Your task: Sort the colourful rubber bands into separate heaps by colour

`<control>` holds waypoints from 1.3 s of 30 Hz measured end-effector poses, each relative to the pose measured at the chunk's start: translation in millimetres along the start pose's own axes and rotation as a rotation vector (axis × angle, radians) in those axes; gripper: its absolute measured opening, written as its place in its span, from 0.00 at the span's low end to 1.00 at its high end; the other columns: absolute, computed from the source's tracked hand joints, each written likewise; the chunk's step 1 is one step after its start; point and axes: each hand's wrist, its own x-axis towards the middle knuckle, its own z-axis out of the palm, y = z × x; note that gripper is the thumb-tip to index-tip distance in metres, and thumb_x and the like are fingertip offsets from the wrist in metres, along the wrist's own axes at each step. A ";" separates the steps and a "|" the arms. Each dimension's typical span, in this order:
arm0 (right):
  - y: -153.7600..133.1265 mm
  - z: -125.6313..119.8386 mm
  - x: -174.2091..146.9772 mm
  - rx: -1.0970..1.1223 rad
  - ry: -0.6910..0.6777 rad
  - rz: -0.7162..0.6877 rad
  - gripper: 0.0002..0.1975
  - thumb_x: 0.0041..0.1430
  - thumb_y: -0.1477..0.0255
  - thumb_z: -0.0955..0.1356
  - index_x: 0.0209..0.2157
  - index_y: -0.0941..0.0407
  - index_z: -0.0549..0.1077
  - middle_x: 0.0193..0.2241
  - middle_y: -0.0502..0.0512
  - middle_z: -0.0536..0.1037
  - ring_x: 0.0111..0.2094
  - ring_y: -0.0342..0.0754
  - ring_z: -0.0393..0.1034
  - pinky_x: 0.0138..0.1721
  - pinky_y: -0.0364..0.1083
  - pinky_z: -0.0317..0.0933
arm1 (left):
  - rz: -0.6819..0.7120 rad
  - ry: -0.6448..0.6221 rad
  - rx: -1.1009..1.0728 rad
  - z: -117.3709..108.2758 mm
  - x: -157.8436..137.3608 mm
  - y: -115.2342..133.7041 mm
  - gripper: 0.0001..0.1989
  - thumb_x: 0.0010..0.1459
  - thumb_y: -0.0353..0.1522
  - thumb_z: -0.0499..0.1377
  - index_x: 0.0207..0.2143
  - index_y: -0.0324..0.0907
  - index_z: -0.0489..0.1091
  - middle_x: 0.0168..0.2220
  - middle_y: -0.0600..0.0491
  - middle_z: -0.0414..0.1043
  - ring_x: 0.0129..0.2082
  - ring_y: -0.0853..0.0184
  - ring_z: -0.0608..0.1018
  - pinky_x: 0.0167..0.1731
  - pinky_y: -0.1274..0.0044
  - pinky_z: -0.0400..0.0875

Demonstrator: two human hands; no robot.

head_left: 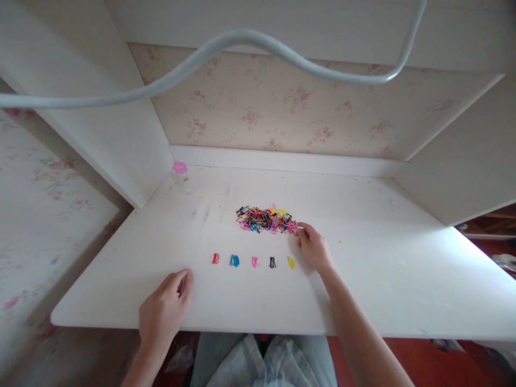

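Note:
A heap of small rubber bands (pixel 264 220) in many colours lies in the middle of the white table. My right hand (pixel 313 247) is at the heap's right end, its index finger and thumb slightly apart at the outermost pink bands. Nearer to me, a row of small band groups runs left to right: red bands (pixel 215 258), blue bands (pixel 234 260), pink bands (pixel 255 262), black bands (pixel 273 262) and yellow bands (pixel 291 262). My left hand (pixel 167 301) rests near the front edge, left of the row, fingers curled against the thumb, with nothing visible in them.
A clear bottle with a pink cap (pixel 179 167) stands at the back left corner. One yellow band (pixel 201 196) lies apart near it. A white cable (pixel 242 37) crosses the upper view. White panels (pixel 463 145) flank the table (pixel 395 258).

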 end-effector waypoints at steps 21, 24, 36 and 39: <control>-0.5 0.9 -4.4 0.128 0.042 0.039 0.22 0.56 0.56 0.63 0.44 0.56 0.75 0.35 0.56 0.78 0.26 0.45 0.70 0.32 0.45 0.63 | 0.014 0.012 0.016 2.5 -0.5 -2.0 0.10 0.59 0.40 0.55 0.36 0.47 0.74 0.28 0.59 0.76 0.24 0.74 0.73 0.24 0.79 0.56; -3.9 -2.4 -7.8 0.111 0.075 0.031 0.22 0.56 0.54 0.63 0.42 0.56 0.76 0.33 0.56 0.79 0.27 0.47 0.71 0.33 0.45 0.64 | 0.016 0.018 0.004 2.2 -0.2 -1.5 0.10 0.59 0.40 0.55 0.35 0.47 0.74 0.28 0.59 0.76 0.24 0.74 0.74 0.24 0.80 0.57; -63.8 4.7 -82.8 -0.118 0.007 -0.410 0.14 0.66 0.66 0.60 0.40 0.52 0.76 0.39 0.56 0.78 0.40 0.48 0.72 0.42 0.46 0.65 | 0.004 -0.011 -0.045 0.4 -0.1 0.3 0.10 0.59 0.39 0.55 0.37 0.47 0.74 0.30 0.59 0.76 0.25 0.75 0.74 0.24 0.80 0.55; -68.6 21.9 -98.3 -0.275 -0.035 -0.504 0.12 0.65 0.71 0.61 0.40 0.52 0.76 0.39 0.55 0.78 0.38 0.48 0.71 0.41 0.47 0.63 | -0.008 -0.020 -0.053 -0.9 0.5 1.0 0.11 0.60 0.39 0.54 0.36 0.46 0.74 0.29 0.58 0.76 0.25 0.74 0.74 0.24 0.80 0.55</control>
